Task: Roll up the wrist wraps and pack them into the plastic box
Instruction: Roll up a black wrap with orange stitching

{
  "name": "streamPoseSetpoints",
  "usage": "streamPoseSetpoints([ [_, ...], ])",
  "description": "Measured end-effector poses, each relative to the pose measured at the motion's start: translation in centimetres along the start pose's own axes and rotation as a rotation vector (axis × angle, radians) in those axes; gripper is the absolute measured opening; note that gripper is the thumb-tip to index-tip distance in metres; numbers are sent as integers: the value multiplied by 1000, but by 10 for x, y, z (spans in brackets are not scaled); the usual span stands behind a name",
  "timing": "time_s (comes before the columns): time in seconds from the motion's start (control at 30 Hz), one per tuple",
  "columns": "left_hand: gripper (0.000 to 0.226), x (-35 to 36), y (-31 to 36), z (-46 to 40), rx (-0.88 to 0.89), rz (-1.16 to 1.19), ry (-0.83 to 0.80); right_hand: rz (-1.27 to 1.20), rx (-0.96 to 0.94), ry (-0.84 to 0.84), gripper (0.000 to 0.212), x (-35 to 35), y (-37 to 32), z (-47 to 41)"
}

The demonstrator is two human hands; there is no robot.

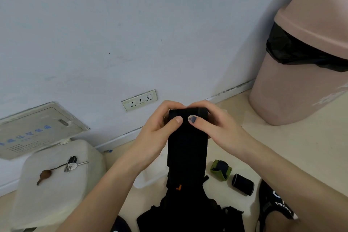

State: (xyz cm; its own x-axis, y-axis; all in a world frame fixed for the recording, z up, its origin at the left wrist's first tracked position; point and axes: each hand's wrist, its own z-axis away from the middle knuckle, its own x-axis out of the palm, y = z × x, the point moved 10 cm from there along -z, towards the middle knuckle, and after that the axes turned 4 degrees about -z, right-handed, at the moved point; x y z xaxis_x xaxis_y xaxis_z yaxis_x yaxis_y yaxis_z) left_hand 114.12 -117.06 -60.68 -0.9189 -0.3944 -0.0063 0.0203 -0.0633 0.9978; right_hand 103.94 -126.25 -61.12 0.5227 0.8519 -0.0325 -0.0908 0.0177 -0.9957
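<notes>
A black wrist wrap (pixel 187 137) is held up in front of the wall by both hands, its top end already turned over into a small roll and the loose tail hanging straight down toward a dark heap of fabric (pixel 188 211) on the floor. The left hand (pixel 158 133) grips the left end of the roll, thumb pressed on the front face; the right hand (pixel 212 128) grips the right end likewise, thumb beside the other thumb. Both hands are closed round the roll, none held wide. Two finished rolls lie on the floor to the right, well apart from the hands: a green-edged roll (pixel 220 169) and, just beside it, a black roll (pixel 243 184). A translucent plastic box (pixel 148 177) is seen partly hidden under the left forearm; its contents cannot be told. A white lidded container (pixel 56 179) with keys (pixel 72 164) on top stands at left, and a pink bin (pixel 301 62) at right. Step judged to be in hand: rolling, at an early turn. For a good result, even tension should be kept on the hanging tail, the edges aligned at each turn so the roll does not cone, and the thumbs used to pin the layer while the fingers advance. The closure end is not identifiable here.
</notes>
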Motion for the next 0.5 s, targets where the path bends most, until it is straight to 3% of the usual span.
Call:
streamPoseSetpoints([
  [0.23,22,-1,9,2,60,-132,24,10,-84,84,9,-5,-5,3],
  [0.4,33,0,-22,4,-159,-56,51,37,-145,93,9,-7,-10,5],
  [0.5,40,3,-29,3,-203,-97,43,91,-139,93,17,-3,-9,7],
])
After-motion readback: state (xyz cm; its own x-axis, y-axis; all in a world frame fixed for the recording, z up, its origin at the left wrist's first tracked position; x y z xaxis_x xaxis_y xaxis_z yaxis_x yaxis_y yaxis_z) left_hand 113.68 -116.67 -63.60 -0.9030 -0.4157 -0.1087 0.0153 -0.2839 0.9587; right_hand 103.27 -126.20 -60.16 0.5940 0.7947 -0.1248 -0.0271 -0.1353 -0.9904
